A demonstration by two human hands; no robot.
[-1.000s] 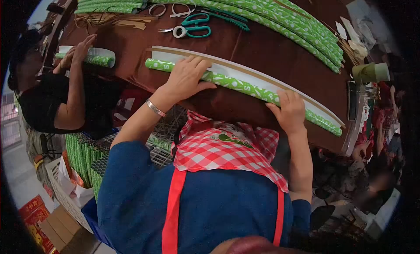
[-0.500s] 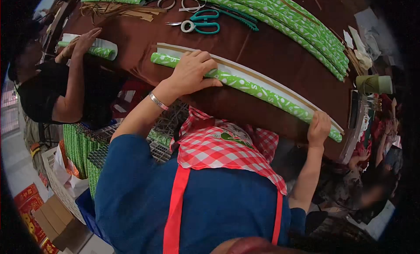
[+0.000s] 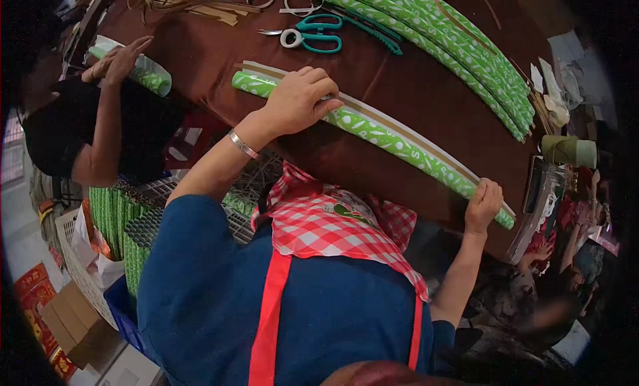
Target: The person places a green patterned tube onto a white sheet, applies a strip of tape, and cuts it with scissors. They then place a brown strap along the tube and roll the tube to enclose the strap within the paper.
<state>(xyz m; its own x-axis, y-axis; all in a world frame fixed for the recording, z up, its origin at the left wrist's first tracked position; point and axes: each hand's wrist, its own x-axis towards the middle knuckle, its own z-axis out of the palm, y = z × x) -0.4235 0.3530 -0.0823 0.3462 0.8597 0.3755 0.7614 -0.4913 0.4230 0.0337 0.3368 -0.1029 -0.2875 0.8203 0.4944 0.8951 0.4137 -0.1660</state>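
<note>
A long roll of green paper (image 3: 386,136) with white printed motifs lies across the table in front of me. Along its far side runs a narrow white margin with a brown strip (image 3: 406,130). My left hand (image 3: 303,100) is curled over the roll left of its middle, thumb on the near side. Close to the right end, my right hand (image 3: 484,205) wraps round the same roll. Beyond it lie teal-handled scissors (image 3: 319,34), pointing left, with a white tape ring (image 3: 291,38) at the blades.
Several finished-looking green rolls (image 3: 426,50) lie along the far side of the brown-covered table (image 3: 219,40). At the left a co-worker's hands (image 3: 120,63) are on a shorter green sheet (image 3: 153,80). An olive roll (image 3: 569,151) stands at the right edge. A crate (image 3: 83,266) is at lower left.
The paper has rolled further away from me, and the white margin beyond it is narrower. Both hands stay on the roll. The whole view has shifted slightly.
</note>
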